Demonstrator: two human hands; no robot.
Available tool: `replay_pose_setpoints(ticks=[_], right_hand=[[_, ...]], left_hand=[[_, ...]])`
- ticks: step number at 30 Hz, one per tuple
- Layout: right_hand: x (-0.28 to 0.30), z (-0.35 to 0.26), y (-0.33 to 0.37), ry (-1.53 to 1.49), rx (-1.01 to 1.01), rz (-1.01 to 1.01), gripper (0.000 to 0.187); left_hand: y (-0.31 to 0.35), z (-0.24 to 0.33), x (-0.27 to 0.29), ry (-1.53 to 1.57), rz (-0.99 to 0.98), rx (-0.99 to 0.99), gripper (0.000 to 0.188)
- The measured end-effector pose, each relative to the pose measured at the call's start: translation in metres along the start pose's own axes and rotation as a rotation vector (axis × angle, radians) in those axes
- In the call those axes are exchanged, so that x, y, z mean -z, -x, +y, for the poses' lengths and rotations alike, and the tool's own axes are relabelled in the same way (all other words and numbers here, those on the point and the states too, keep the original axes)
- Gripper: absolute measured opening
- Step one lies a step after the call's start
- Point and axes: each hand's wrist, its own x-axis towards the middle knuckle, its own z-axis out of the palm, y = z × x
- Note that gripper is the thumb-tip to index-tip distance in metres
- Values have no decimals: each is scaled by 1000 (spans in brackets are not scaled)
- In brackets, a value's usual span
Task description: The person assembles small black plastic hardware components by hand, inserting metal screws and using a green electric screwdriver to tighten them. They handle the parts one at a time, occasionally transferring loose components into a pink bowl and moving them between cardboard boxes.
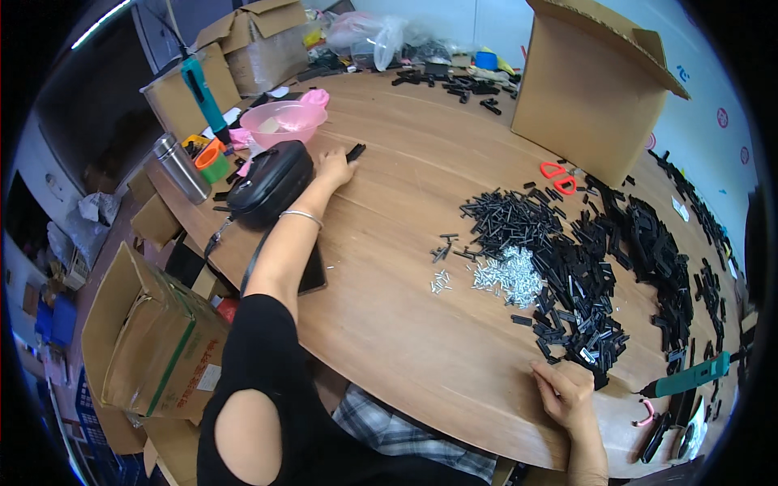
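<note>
My left hand (334,168) reaches far out over the table, beside a black zip case (271,185). Its fingers are closed on a small black plastic part (356,151), which sticks out past the fingertips. Close to the table's near edge, my right hand (567,393) rests with fingers curled, at the lower end of a heap of black plastic parts (579,304). Whatever those fingers may hold is hidden. Left of that heap lie a pile of silver screws (512,277) and a pile of thin black pins (510,220).
A pink bowl (284,121), a steel flask (182,170) and a teal electric screwdriver (203,95) stand at the far left. Another teal screwdriver (689,377) lies at the right. Red-handled scissors (559,176) sit before a large cardboard box (587,89). A dark phone-like slab (312,271) lies under my left forearm.
</note>
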Motion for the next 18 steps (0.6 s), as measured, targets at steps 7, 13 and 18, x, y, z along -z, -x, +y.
replay_pose_setpoints(ticks=[7,13,18], right_hand=[[-4,9,3,32,-59,143,22],[6,-16,-8,-1155,-490,234,68],[15,-13,0,-1088,-657,260,35]], left_hand=[[95,94,37,505,321,-730,35],[259,203,104,1058,-284,-931,67],[304,254,91,1721,-393,-658,68]])
